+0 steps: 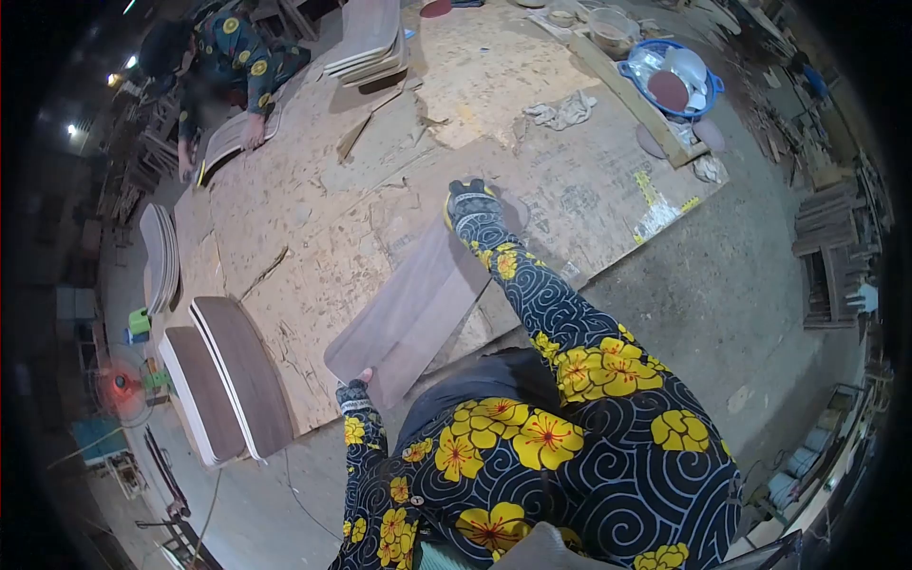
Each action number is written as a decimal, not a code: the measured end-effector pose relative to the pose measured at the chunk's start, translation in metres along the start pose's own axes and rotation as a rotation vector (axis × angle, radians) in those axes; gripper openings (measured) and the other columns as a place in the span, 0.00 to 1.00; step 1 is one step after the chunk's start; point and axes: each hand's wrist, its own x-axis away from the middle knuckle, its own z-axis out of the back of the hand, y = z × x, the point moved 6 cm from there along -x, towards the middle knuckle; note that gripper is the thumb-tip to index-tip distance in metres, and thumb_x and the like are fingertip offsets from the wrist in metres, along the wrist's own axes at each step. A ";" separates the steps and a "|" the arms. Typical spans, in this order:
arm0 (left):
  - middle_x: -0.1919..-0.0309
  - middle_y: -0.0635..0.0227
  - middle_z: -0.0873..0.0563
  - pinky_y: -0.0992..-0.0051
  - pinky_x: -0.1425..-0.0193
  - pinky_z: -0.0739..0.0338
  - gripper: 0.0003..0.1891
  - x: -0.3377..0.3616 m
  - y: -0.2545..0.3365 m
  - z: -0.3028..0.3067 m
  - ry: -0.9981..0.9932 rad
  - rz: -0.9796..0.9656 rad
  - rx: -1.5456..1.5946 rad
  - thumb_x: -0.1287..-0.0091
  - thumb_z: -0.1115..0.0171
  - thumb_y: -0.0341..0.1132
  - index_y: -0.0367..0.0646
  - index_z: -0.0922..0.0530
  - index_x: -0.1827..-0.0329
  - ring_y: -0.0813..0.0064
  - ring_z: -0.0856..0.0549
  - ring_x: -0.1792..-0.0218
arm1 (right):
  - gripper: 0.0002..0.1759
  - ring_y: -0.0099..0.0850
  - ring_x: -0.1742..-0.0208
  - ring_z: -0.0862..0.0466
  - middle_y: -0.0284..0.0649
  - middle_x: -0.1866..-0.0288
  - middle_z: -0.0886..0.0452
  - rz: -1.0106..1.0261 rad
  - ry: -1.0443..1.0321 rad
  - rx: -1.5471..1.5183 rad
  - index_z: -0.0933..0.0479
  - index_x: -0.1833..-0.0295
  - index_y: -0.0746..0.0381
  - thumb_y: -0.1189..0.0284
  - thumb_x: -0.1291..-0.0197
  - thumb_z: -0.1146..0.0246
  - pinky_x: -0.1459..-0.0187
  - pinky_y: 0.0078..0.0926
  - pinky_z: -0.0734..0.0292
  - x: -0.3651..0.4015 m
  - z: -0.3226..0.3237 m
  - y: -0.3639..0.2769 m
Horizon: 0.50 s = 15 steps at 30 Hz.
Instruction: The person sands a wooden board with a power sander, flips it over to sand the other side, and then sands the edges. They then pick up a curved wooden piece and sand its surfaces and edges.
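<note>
A flat brown wooden board (408, 318) with rounded corners lies aslant across the near edge of the worktable. My left hand (357, 391), in a grey glove, grips its near left end, the bare thumb on top and the other fingers mostly hidden. At the board's far end rests my right hand (473, 201), gloved in grey and black, with fingers bent over something. A yellow edge shows beside that hand; what it belongs to is covered by the glove.
The worktable (323, 237) has a worn cardboard top. Curved boards (242, 375) stand at its left edge, and more boards (366, 38) are stacked at the back. Across the table another person (228, 76) handles a board. A blue basket (703, 100) and a rag (562, 112) lie right.
</note>
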 end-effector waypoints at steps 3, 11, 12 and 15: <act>0.48 0.52 0.17 0.67 0.43 0.26 0.41 -0.020 -0.004 0.005 0.082 -0.108 -0.160 0.59 0.19 0.33 0.27 0.27 0.39 0.57 0.19 0.50 | 0.21 0.43 0.46 0.20 0.45 0.48 0.21 -0.024 0.014 -0.034 0.26 0.42 0.49 0.65 0.42 0.40 0.46 0.45 0.25 -0.004 -0.009 0.010; 0.46 0.53 0.17 0.66 0.43 0.25 0.40 -0.030 -0.004 0.009 0.046 -0.039 -0.208 0.57 0.20 0.36 0.30 0.27 0.38 0.57 0.19 0.49 | 0.25 0.47 0.43 0.21 0.48 0.44 0.25 -0.074 0.010 -0.127 0.28 0.39 0.50 0.69 0.45 0.37 0.42 0.46 0.25 0.011 -0.013 0.035; 0.46 0.53 0.17 0.66 0.43 0.25 0.40 -0.030 -0.001 0.008 0.062 0.030 -0.272 0.56 0.20 0.36 0.30 0.26 0.38 0.57 0.19 0.49 | 0.26 0.48 0.42 0.22 0.48 0.44 0.25 -0.075 0.039 -0.147 0.28 0.39 0.50 0.69 0.45 0.37 0.42 0.46 0.25 0.015 -0.014 0.038; 0.46 0.54 0.17 0.66 0.43 0.24 0.40 -0.036 -0.003 0.009 0.055 0.066 -0.275 0.56 0.20 0.38 0.31 0.26 0.38 0.57 0.19 0.49 | 0.21 0.48 0.46 0.21 0.50 0.49 0.22 -0.008 0.147 -0.146 0.26 0.42 0.52 0.67 0.43 0.40 0.45 0.47 0.25 0.021 -0.014 0.047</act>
